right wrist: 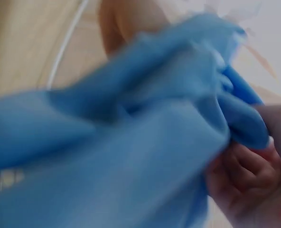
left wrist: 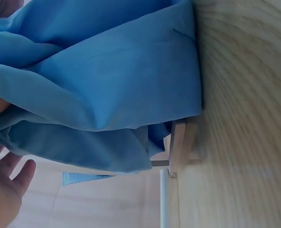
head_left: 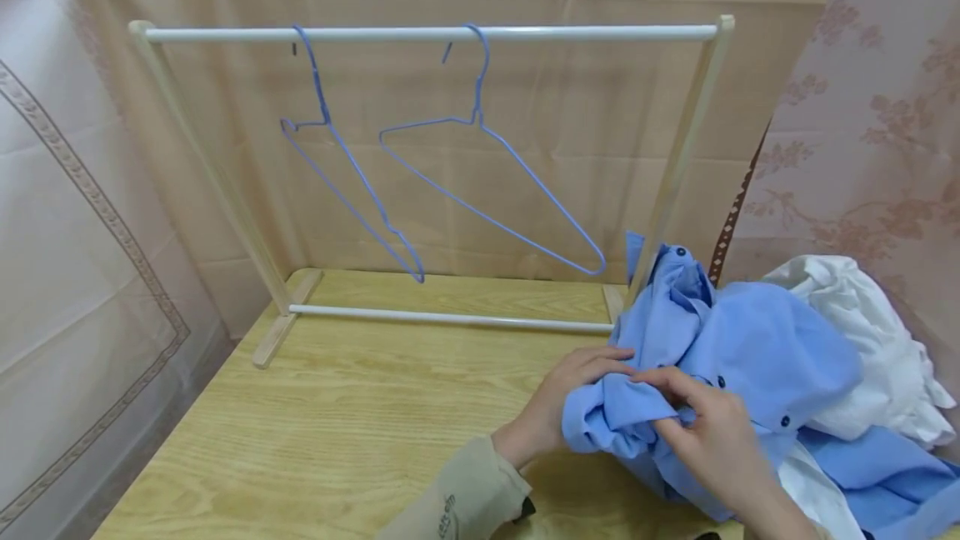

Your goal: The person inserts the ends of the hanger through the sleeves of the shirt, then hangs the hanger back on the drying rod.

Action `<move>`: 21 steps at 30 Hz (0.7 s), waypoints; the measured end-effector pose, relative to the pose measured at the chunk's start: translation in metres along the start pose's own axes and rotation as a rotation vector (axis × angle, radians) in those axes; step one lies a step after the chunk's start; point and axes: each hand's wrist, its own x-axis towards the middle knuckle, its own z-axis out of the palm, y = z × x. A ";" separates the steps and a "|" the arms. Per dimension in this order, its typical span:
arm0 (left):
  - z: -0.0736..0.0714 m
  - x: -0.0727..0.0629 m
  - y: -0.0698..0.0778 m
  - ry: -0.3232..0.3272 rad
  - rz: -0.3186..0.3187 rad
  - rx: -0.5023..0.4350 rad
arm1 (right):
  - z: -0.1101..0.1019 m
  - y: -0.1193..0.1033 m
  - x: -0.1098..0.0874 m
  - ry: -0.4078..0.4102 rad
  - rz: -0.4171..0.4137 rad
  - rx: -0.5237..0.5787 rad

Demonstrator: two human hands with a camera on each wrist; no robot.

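Observation:
A crumpled blue button-up shirt (head_left: 772, 348) is bunched at the right side of the table, with dark buttons showing on its front. My left hand (head_left: 577, 382) holds its near folded edge, fingers laid over the far side and the thumb hidden in the cloth. In the left wrist view, fingertips (left wrist: 24, 176) show beside the hanging fabric. Thumb and fingers of my right hand (head_left: 712, 432) pinch a fold of the same shirt close by. The right wrist view is blurred; curled fingers (right wrist: 247, 171) appear under the blue cloth (right wrist: 131, 156).
A rack with a white top bar (head_left: 585, 33) stands across the table's back. Two blue wire hangers, a left one (head_left: 363, 177) and a right one (head_left: 536, 182), hang from it. White clothing (head_left: 877, 348) and more blue cloth (head_left: 885, 473) lie at the right.

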 end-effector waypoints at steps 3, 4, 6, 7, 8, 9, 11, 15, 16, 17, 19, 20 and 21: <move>0.001 -0.002 -0.002 -0.013 0.017 -0.004 | -0.009 0.007 0.004 -0.144 0.021 0.031; 0.001 -0.003 -0.003 -0.020 0.019 -0.005 | -0.011 0.009 0.005 -0.187 0.014 0.043; 0.001 -0.004 -0.004 -0.033 0.016 -0.008 | -0.015 0.013 0.007 -0.264 -0.015 0.071; 0.001 -0.005 -0.003 -0.041 0.007 -0.019 | -0.017 0.014 0.009 -0.297 -0.024 0.091; 0.000 -0.005 -0.003 -0.049 -0.008 -0.033 | -0.019 0.016 0.010 -0.325 -0.037 0.117; 0.000 -0.006 -0.003 -0.055 -0.018 -0.033 | -0.022 0.017 0.012 -0.346 -0.047 0.136; -0.002 -0.005 -0.002 -0.067 -0.045 -0.061 | -0.030 0.021 0.016 -0.373 -0.054 0.155; -0.004 -0.006 -0.002 -0.100 -0.073 -0.098 | -0.051 0.033 0.025 -0.314 0.008 0.121; -0.004 -0.006 -0.002 -0.111 -0.070 -0.094 | -0.056 0.037 0.027 -0.281 0.035 0.102; -0.004 -0.006 -0.002 -0.122 -0.062 -0.074 | -0.060 0.042 0.030 -0.242 0.076 0.079; -0.004 -0.008 -0.002 -0.142 -0.047 -0.052 | -0.066 0.053 0.035 -0.161 0.131 0.031; -0.004 -0.008 -0.002 -0.153 -0.043 -0.049 | -0.068 0.058 0.038 -0.134 0.158 0.009; -0.004 -0.009 -0.001 -0.163 -0.038 -0.048 | -0.068 0.063 0.041 -0.099 0.182 -0.026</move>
